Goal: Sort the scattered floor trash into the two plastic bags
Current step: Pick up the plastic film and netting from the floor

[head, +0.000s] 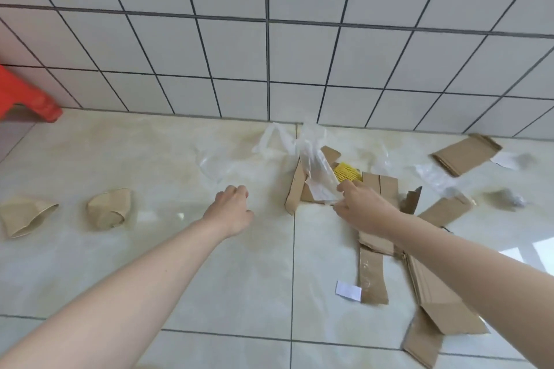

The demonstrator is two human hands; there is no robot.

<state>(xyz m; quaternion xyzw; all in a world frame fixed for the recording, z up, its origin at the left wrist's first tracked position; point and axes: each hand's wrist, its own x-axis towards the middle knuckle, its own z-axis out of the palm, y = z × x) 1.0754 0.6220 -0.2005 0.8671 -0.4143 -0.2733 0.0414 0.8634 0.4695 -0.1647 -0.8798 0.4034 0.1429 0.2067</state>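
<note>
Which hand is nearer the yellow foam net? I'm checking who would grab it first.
Right. The right hand pinches clear plastic wrap just below the yellow foam net, nearly touching it. The left hand hovers over bare floor, well to the net's left.

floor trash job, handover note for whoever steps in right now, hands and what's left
Left hand: loosely curled, holding nothing, above the floor.
Right hand: pinching a clear bag over the open box with the yellow item.
A second clear bag lies flat by the wall.
Nothing visibly bagged yet.
Left: two paper cups, cardboard strips, white slip, crumpled plastic.
</note>
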